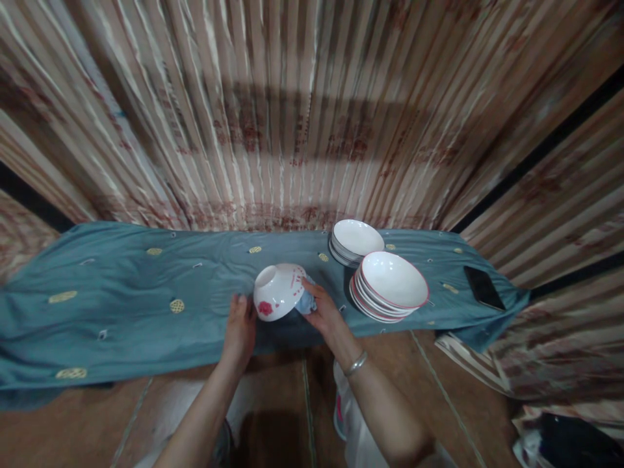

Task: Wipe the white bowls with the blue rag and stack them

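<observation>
A white bowl (280,296) with red flower prints is tilted over the cloth-covered table, its base facing up and to the left. My right hand (322,309), with a bracelet at the wrist, grips the rim side with a light blue cloth (306,301) bunched between palm and bowl. At the bowl's left, my left hand (240,330) is held close with its fingers loosely bent and apart from a full grip; whether it touches the bowl is unclear. Right of my hands stands a stack of red-rimmed white bowls (394,281), with a stack of dark-rimmed bowls (357,239) behind it.
The long narrow table wears a wrinkled teal cloth (131,286) with yellow prints. A black phone (483,287) lies near its right end. Striped curtains (292,130) hang behind and at the sides. Below is a brown tiled floor (404,370), with a dark bag-like item (578,442) at lower right.
</observation>
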Motion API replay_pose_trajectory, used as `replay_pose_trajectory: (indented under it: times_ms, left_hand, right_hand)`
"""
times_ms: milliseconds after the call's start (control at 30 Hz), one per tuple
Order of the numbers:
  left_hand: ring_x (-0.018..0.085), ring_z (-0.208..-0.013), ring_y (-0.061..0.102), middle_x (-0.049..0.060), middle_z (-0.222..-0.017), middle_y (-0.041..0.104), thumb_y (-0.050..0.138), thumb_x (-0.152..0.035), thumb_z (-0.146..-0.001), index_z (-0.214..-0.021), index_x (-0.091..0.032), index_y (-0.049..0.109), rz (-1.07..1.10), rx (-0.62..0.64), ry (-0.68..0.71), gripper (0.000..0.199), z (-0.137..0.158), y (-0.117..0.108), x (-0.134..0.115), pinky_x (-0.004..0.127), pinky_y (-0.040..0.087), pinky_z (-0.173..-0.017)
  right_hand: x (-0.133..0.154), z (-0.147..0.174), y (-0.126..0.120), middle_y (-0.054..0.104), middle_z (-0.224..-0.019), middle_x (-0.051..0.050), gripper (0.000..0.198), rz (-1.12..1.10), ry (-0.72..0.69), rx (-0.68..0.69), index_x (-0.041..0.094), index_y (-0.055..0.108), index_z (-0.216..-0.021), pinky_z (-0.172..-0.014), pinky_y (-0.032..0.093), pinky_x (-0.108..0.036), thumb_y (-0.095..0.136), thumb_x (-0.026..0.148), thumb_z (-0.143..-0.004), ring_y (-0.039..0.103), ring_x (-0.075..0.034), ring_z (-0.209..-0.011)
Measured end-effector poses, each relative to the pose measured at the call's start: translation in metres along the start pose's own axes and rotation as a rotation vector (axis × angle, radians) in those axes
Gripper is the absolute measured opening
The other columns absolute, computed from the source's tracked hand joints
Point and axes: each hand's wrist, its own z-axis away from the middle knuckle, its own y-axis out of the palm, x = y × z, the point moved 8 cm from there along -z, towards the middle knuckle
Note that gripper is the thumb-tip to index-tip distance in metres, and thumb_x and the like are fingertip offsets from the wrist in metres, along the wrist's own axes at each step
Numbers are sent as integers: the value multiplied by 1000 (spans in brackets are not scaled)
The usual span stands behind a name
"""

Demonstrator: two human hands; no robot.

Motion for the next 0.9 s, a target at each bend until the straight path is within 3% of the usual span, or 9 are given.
replay_pose_trajectory:
  times_ms: [133,333,467,567,667,800,900]
  left_hand:
    - [20,-106,62,14,-117,62,36,-37,-95,-117,-19,53,153,-176,-283,33,6,-7,10,38,52,-89]
    - [10,-62,62,2,-69,65,37,-13,-94,-85,-15,61,322,-214,-363,26,16,5,2,19,52,-63]
    - [10,-55,63,1,-67,68,39,-8,-92,-101,-14,63,349,-234,-387,27,15,3,4,17,52,-55]
    - [10,-54,65,3,-75,73,38,-5,-91,-118,-14,59,367,-233,-392,35,11,1,0,18,54,-56]
    - [10,-53,66,4,-73,73,37,-4,-91,-123,-10,56,413,-229,-365,38,7,-1,-10,18,56,-58]
    - [12,-55,68,5,-77,75,36,-5,-91,-126,-11,55,443,-215,-331,40,4,-4,-18,20,57,-58]
    - [12,-57,68,6,-81,75,37,-6,-91,-127,-12,54,454,-212,-320,40,3,-5,-18,21,58,-60]
  right_hand:
    - [3,1,-1,74,-80,-4,23,-12,19,12,15,66,-88,-80,56,-30,75,27,-71,70,-19,-83]
    - [5,0,-6,73,-76,-2,19,-27,50,14,15,66,-89,-73,57,-26,73,26,-75,70,-16,-75]
    - [-1,-3,-8,73,-73,0,22,-8,89,21,16,66,-86,-68,55,-24,76,30,-71,68,-14,-68]
    - [-4,-5,-7,72,-70,1,30,37,91,29,17,66,-83,-64,54,-24,80,36,-65,66,-13,-63]
    - [-7,-7,-7,69,-63,1,37,142,87,28,16,66,-82,-60,51,-24,81,42,-61,65,-14,-60]
    - [-15,-15,-22,63,-55,3,44,286,74,-65,15,63,-72,-55,46,-24,80,52,-55,58,-12,-53]
    - [-13,-21,-36,58,-51,5,47,436,-21,-159,17,59,-66,-52,39,-22,75,59,-54,51,-9,-48]
